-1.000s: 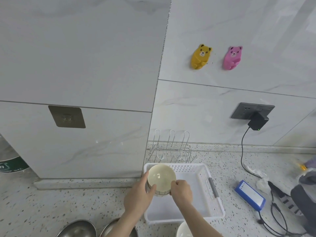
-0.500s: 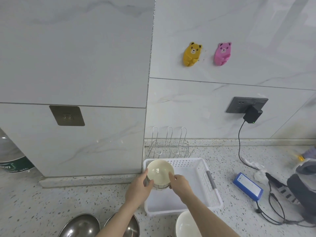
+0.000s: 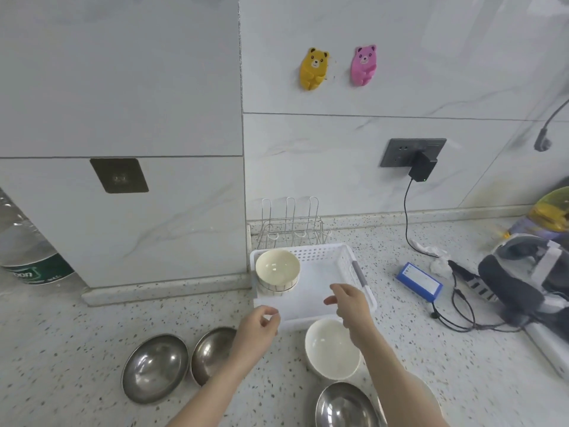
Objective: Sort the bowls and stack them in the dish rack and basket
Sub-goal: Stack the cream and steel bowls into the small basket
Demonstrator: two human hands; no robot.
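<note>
Both hands empty and loosely curled, left hand (image 3: 260,326) and right hand (image 3: 351,306) above the basket (image 3: 335,257), cream bowl (image 3: 277,270) standing in its far-left corner; I'd flag the white bowl (image 3: 331,349) beneath my right wrist as easily knocked.

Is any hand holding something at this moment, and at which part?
Nothing is held. The left hand and right hand are both empty above the counter, apart from the cream bowl that sits in the white basket.
</note>
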